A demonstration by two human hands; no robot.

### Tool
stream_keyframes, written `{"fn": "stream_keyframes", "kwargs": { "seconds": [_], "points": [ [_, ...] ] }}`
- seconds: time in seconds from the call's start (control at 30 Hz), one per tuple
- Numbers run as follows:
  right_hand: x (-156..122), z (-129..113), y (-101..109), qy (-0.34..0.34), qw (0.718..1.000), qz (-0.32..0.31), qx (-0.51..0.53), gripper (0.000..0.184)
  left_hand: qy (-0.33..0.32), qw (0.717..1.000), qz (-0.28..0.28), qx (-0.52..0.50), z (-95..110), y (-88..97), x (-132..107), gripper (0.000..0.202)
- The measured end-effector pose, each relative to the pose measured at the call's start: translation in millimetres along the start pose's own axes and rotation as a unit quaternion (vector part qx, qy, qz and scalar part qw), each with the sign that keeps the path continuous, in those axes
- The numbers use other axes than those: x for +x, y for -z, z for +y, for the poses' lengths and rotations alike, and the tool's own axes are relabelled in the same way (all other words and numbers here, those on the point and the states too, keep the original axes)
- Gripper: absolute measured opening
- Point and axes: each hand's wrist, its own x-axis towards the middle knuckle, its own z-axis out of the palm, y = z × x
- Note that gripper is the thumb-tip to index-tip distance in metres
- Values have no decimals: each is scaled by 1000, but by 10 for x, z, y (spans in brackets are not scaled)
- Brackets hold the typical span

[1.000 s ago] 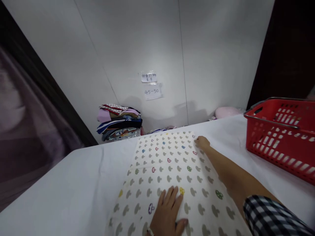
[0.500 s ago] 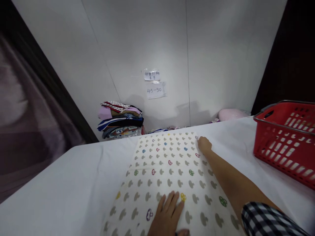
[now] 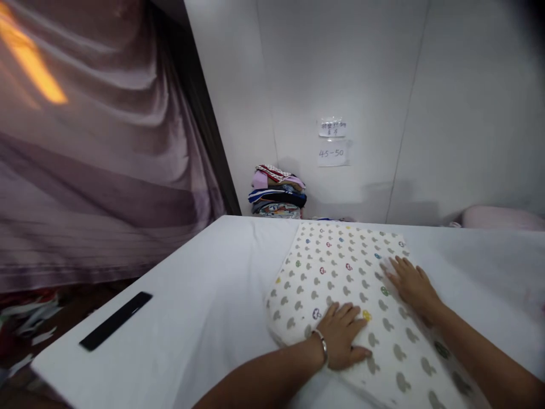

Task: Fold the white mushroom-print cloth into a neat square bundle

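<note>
A white cloth [image 3: 315,281] printed with grey and coloured mushrooms lies spread on the white-covered table [image 3: 204,295]. My left hand [image 3: 342,335], with a silver bangle at the wrist, rests flat on the cloth near its front left part, fingers spread. Farther back, my right hand [image 3: 411,284] lies on the cloth's right side, its fingers stretched out and a little blurred. Neither hand grips anything. The near right end of the cloth runs out of view at the bottom.
A stack of folded clothes [image 3: 279,193] stands behind the table's far edge. On the table's left lies a black strip [image 3: 116,321]. Handwritten paper signs [image 3: 333,153] hang on the wall. A pinkish curtain [image 3: 106,142] covers the left, and a pink rounded thing [image 3: 502,218] sits at the far right.
The view has swung left, so the red basket is out of frame. My right hand has let go of the far right corner and moved nearer, onto the cloth. My left hand stays flat.
</note>
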Motion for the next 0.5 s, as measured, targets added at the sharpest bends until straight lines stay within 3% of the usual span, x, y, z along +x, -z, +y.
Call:
{"fn": "stream_keyframes", "kwargs": {
  "seconds": [0.1,0.2,0.3,0.5],
  "points": [
    [-314,-34,37,21,999,-39,18,58,0,1000,14,2,-24,-26,-35,57],
    [-728,-63,109,30,999,-30,27,57,40,998,40,18,-115,-22,-252,53],
    [-1208,-82,180,96,993,-31,57,55,103,992,63,43,-289,52,-650,51],
    [-2059,-58,225,143,987,-13,75,50,156,983,60,69,-686,336,-1444,54]
  ]
}}
